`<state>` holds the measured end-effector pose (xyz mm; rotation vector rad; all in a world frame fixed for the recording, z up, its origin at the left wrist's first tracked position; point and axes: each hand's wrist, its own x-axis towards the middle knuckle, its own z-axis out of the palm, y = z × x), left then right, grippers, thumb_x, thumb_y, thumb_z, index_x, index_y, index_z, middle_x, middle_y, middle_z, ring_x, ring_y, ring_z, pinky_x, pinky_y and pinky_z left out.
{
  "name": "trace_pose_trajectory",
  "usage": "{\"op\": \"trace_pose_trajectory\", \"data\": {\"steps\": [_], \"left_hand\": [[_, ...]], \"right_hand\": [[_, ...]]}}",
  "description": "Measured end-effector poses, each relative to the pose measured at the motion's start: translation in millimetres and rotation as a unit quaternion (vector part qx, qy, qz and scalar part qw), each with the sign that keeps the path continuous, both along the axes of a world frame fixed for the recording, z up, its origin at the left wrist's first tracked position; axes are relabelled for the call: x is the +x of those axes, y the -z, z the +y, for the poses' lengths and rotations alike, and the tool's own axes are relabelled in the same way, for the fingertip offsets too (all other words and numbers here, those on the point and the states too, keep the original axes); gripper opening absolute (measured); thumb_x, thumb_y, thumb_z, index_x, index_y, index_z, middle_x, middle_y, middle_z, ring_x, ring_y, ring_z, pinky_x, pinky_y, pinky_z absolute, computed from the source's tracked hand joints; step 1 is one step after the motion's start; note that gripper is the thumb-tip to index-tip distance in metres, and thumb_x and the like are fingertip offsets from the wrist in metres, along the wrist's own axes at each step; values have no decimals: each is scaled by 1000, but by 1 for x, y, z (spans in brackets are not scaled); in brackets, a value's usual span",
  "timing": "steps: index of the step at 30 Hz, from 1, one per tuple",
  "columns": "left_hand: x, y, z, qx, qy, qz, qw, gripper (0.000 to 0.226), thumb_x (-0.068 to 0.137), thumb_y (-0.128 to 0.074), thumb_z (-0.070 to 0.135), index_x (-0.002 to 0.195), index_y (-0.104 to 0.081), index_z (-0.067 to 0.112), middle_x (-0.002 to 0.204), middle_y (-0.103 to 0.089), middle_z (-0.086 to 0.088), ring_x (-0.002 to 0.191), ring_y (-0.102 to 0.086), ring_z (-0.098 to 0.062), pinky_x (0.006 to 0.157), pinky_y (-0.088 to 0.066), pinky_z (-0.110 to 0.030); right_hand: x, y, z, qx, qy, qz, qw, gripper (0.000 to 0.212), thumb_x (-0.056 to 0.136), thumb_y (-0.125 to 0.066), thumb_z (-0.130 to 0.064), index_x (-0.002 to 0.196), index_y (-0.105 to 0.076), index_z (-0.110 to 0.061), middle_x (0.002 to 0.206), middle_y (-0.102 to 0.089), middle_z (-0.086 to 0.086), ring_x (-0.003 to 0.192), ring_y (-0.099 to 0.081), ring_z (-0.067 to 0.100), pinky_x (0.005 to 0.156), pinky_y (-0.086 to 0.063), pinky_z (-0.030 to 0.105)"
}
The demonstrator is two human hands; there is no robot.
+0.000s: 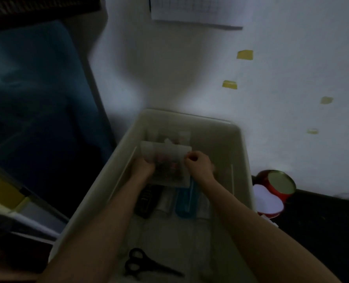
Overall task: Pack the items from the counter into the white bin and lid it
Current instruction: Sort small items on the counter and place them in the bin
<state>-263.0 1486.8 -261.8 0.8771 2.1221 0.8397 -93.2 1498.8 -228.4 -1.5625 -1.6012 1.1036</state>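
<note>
I am gripping a clear case point(165, 160) between my left hand point(144, 167) and right hand point(199, 163), lowering it into the bin point(239, 144). Next I should be settling it flat beyond the scissors point(141, 262).

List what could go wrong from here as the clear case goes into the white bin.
1. Both the left hand and right hand hold the clear plastic case only at its sides, and its lid looks open; the small contents might spill.
2. The case sits partly over the blue item and dark remote-like item, so it may rest unevenly.
3. The red tin is outside the white bin, possibly forgotten.
</note>
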Motion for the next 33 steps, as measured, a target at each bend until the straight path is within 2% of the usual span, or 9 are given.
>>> {"op": "trace_pose_trajectory", "data": {"steps": [6, 8, 12, 15, 17, 24, 27, 29, 33], "left_hand": [[8, 23, 6, 46, 78, -10, 996, 50, 91, -51, 21, 139, -42, 10, 142, -46, -12, 130, -44, -27, 109, -37, -39], [4, 27, 7, 40, 69, -22, 997, 53, 90, -52, 22, 140, -41, 11, 142, -47, -10, 130, -45, -26, 108, -38, -38], [0, 32, 8, 22, 80, -14, 996, 50, 88, -54, 21, 136, -46, 7, 139, -50, -12, 127, -49, -27, 105, -42, -37], [2, 32, 8, -10, 100, 0, 995, 45, 90, -53, 24, 130, -51, 3, 133, -54, -18, 121, -53, -30, 102, -45, -39], [2, 31, 10, -30, 130, 1, 991, 45, 92, -54, 24, 130, -51, 0, 133, -53, -21, 122, -52, -31, 104, -42, -42], [-1, 14, 11, -141, 167, 61, 974, 50, 93, -53, 28, 133, -46, -2, 137, -48, -22, 126, -47, -34, 107, -38, -41], [0, 6, 13, -155, 148, 89, 973, 51, 90, -56, 32, 128, -50, -2, 133, -52, -21, 123, -50, -35, 102, -41, -40], [-1, 2, 14, -144, 129, 79, 978, 50, 89, -58, 32, 126, -52, -2, 130, -54, -21, 121, -52, -35, 101, -44, -40], [0, -11, 16, -47, 76, 84, 993, 36, 87, -57, 19, 113, -60, -6, 117, -62, -25, 110, -59, -38, 89, -47, -39]], "right_hand": [[-11, 19, 11, -94, -41, -9, 995, 17, 90, -55, -14, 105, -59, -8, 89, -57, 3, 82, -54, 14, 65, -42, 23], [-13, 19, 13, -107, -42, 4, 993, 4, 90, -56, -15, 91, -60, -15, 82, -57, -2, 75, -54, 10, 61, -44, 17], [-16, 14, 14, -114, -57, 7, 992, 29, 90, -56, -13, 65, -51, -27, 66, -52, -9, 60, -47, 0, 40, -35, 1], [-13, 12, 16, -127, -36, 12, 991, 11, 89, -56, -12, 85, -63, -4, 79, -59, 4, 68, -53, 10, 58, -45, 14], [-11, 10, 17, -139, -29, 4, 990, 23, 89, -55, -11, 106, -61, 4, 90, -57, 10, 83, -54, 19, 71, -44, 28], [-8, 6, 17, -119, -25, -62, 991, 29, 91, -50, -12, 108, -59, 10, 95, -57, 21, 90, -55, 29, 87, -48, 42], [-6, 7, 17, -104, -28, -82, 991, 18, 89, -53, -12, 76, -59, 1, 82, -54, 16, 80, -53, 23, 66, -45, 32], [-5, 9, 17, -91, -32, -104, 990, 32, 87, -54, -11, 56, -46, -9, 70, -51, 13, 73, -51, 21, 54, -35, 25], [-4, 8, 15, -75, -50, -140, 986, 29, 88, -52, -10, 60, -48, -7, 74, -51, 14, 72, -50, 21, 59, -34, 25]]}}
